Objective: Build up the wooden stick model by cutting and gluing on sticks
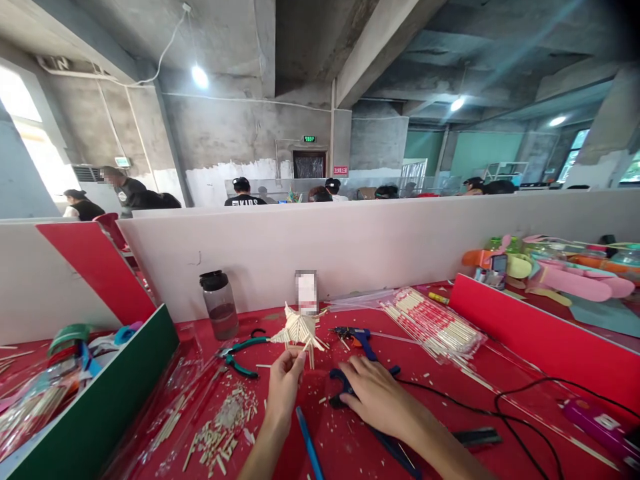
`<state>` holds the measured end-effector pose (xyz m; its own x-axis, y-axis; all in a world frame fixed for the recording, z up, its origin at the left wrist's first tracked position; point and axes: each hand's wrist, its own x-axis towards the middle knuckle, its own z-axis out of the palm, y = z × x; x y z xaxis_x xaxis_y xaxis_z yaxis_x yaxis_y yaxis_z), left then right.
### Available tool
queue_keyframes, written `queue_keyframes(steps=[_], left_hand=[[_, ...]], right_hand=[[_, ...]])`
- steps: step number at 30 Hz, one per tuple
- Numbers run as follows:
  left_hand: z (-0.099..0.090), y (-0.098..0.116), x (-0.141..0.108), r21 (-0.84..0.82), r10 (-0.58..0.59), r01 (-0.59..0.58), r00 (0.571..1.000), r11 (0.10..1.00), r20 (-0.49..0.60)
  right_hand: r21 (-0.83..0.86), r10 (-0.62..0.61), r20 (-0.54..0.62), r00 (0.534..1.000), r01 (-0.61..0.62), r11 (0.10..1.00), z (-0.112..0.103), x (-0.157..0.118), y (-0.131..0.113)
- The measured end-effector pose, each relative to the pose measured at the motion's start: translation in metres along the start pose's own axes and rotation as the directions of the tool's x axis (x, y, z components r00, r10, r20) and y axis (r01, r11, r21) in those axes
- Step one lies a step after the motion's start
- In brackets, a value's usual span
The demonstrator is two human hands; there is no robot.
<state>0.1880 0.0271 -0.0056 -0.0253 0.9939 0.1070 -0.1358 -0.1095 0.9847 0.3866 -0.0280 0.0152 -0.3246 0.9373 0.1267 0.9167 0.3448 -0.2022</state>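
My left hand (286, 377) pinches a thin stick at the near edge of a star-like model (299, 328) built of pale wooden sticks. My right hand (373, 390) is closed loosely over a dark blue tool (338, 381), with fingers on its far side and thumb on the near side; most of the tool is hidden beneath the palm. Just beyond that hand lies a blue glue gun (364, 341) with its nozzle toward the model. Green-handled pliers (245, 353) lie to the left of the model. A blue pencil-like rod (309, 443) rests between my forearms.
Cut stick pieces (215, 440) are scattered at front left. A dark-lidded bottle (220, 307) stands at the back. Packed sticks (437, 323) lie at right, near a black cable (450, 400). Green (110, 400) and red (545, 340) dividers flank the red table. People sit beyond the white partition (310, 240).
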Motion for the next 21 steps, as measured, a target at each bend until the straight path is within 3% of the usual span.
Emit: queue_keyframes(steps=[6,8,13,21], left_hand=[[-0.001,-0.003,0.007,-0.026,-0.02,0.02,1.0,0.999,0.011],[-0.001,-0.002,0.009,-0.03,-0.024,0.025,0.999,0.999,0.021],[0.0,-0.001,0.01,-0.019,-0.014,0.015,0.999,1.0,0.048],[-0.005,-0.005,0.015,0.013,0.007,-0.007,0.998,1.0,0.061]], right_hand=[[0.288,-0.059,-0.196,0.979,0.115,0.951,-0.041,0.049,-0.007],[0.325,-0.083,-0.189,0.978,0.142,0.935,-0.046,0.06,-0.011],[0.346,-0.084,-0.179,0.98,0.143,0.927,-0.041,0.069,-0.018],[0.348,-0.073,-0.27,0.96,0.168,0.922,-0.026,0.076,-0.022]])
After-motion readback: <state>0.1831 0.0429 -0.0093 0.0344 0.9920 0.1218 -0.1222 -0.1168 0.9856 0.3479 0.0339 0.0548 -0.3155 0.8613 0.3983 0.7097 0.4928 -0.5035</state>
